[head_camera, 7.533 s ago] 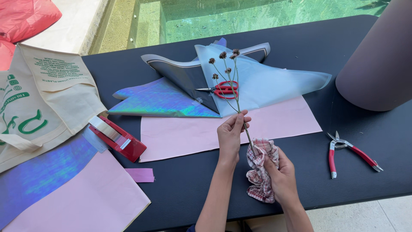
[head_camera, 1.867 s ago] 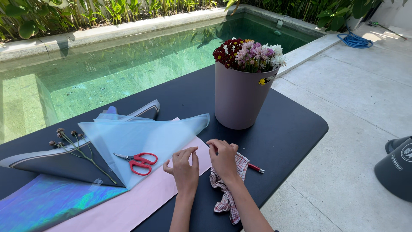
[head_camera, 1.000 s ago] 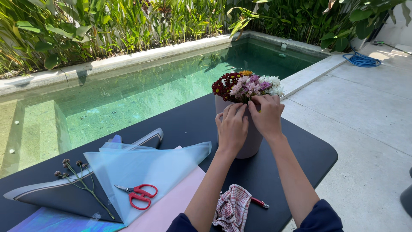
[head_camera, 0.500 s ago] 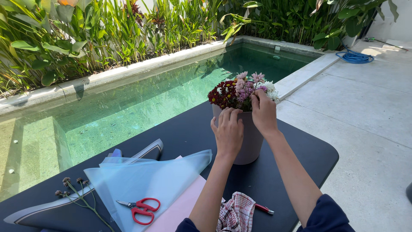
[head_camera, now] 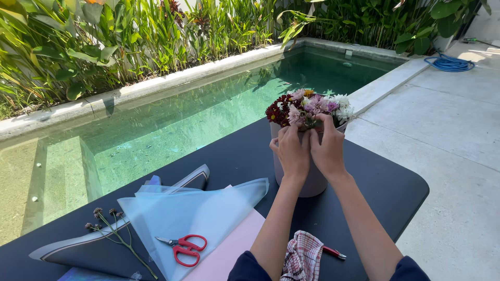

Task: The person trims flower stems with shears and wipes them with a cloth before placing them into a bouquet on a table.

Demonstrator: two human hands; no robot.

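Note:
Both my hands reach into a bunch of mixed flowers (head_camera: 307, 106), dark red, pink and white, standing in a tall mauve pot (head_camera: 312, 182) on a black table (head_camera: 385, 192). My left hand (head_camera: 290, 152) has its fingers pinched among the stems at the pot's rim. My right hand (head_camera: 328, 148) sits right beside it, fingers closed on stems under the blooms. Which single stem each hand grips is hidden by the fingers.
Pale blue wrapping sheets (head_camera: 192, 213), a pink sheet (head_camera: 229, 250), red-handled scissors (head_camera: 182, 247) and dried stems (head_camera: 114, 234) lie at the table's left. A checked cloth (head_camera: 302, 257) and red pliers (head_camera: 333, 253) lie near me. A swimming pool (head_camera: 172, 119) lies beyond the table, paving to the right.
My hands left the cloth near the table's front and rose to the flower pot. They now work among the stems, and my view has lifted toward the pool.

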